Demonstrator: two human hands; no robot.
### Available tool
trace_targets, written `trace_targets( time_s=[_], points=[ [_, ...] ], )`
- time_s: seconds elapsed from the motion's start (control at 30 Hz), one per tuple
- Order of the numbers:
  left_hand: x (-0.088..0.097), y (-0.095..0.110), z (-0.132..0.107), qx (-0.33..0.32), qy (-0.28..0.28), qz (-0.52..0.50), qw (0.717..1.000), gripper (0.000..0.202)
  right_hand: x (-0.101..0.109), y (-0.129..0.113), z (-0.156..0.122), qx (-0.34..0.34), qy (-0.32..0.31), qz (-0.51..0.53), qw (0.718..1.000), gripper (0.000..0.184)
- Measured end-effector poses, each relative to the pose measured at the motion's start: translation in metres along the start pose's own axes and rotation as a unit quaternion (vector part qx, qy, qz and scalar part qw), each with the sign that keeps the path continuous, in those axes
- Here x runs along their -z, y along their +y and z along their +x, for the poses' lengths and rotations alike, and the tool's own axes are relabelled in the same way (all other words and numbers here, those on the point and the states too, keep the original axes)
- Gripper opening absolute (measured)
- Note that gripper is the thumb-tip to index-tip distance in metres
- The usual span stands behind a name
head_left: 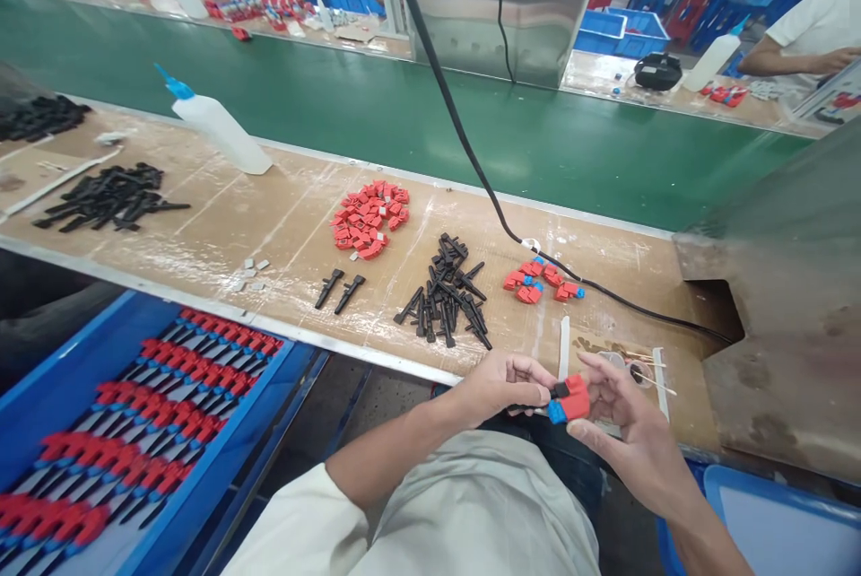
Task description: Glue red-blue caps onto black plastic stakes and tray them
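Observation:
My left hand [501, 386] is closed in a pinch on a black pin piece whose tip shows at the red cap. My right hand [622, 419] holds a red cap with a blue end [570, 400], fingers curled around it. Both hands meet just below the bench's front edge. On the bench lie a pile of black pins [447, 302], a pile of red caps [369, 219], and a small group of red-and-blue caps [542, 282].
A blue tray [221, 459] at lower left holds rows of assembled red-and-black pieces. A white squeeze bottle [219, 129], more black parts [108, 197], a black cable [471, 154] and a green conveyor belt [404, 109] lie beyond. Other people work across the belt.

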State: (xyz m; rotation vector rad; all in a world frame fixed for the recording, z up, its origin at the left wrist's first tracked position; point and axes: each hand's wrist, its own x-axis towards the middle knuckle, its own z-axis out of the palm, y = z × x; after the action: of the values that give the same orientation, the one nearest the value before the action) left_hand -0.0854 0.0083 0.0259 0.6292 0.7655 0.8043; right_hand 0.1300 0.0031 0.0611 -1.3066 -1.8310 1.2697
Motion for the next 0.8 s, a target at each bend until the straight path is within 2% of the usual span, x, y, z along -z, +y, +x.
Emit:
trace_targets(
  time_s=[0.07, 0.17, 0.27, 0.33, 0.4, 0.43, 0.47, 0.57, 0.63, 0.7, 0.8],
  points=[
    [0.004, 0.010, 0.000, 0.020, -0.031, 0.053, 0.998, 0.048, 0.006, -0.002, -0.003, 0.084, 0.009, -0.081, 0.993, 0.047],
    [0.007, 0.019, -0.001, 0.023, -0.060, 0.104, 0.992, 0.043, 0.010, -0.010, -0.004, 0.210, -0.001, -0.193, 0.958, 0.032],
    [0.008, 0.023, -0.004, 0.008, -0.075, 0.135, 0.988, 0.041, 0.011, -0.022, -0.002, 0.274, -0.026, -0.254, 0.927, 0.030],
    [0.007, 0.026, -0.008, -0.024, -0.089, 0.157, 0.983, 0.039, 0.011, -0.029, -0.001, 0.304, -0.026, -0.276, 0.912, 0.029],
    [0.006, 0.031, -0.015, -0.093, -0.112, 0.231, 0.962, 0.035, 0.011, -0.033, -0.003, 0.331, -0.021, -0.294, 0.896, 0.029],
    [0.006, 0.034, -0.019, -0.145, -0.127, 0.292, 0.937, 0.034, 0.011, -0.035, -0.004, 0.342, -0.018, -0.303, 0.889, 0.028],
    [0.006, 0.037, -0.023, -0.207, -0.139, 0.359, 0.899, 0.035, 0.011, -0.037, -0.005, 0.351, -0.014, -0.311, 0.883, 0.028],
    [0.005, 0.044, -0.034, -0.378, -0.145, 0.534, 0.742, 0.043, 0.011, -0.042, -0.008, 0.379, 0.003, -0.339, 0.861, 0.031],
    [0.003, 0.046, -0.037, -0.440, -0.133, 0.601, 0.654, 0.045, 0.011, -0.044, -0.008, 0.402, 0.011, -0.358, 0.843, 0.035],
    [0.001, 0.047, -0.038, -0.462, -0.128, 0.641, 0.599, 0.042, 0.010, -0.047, -0.007, 0.417, 0.017, -0.368, 0.831, 0.039],
    [-0.004, 0.046, -0.037, -0.479, -0.129, 0.659, 0.566, 0.035, 0.008, -0.050, -0.006, 0.427, 0.028, -0.360, 0.829, 0.041]
  ],
)
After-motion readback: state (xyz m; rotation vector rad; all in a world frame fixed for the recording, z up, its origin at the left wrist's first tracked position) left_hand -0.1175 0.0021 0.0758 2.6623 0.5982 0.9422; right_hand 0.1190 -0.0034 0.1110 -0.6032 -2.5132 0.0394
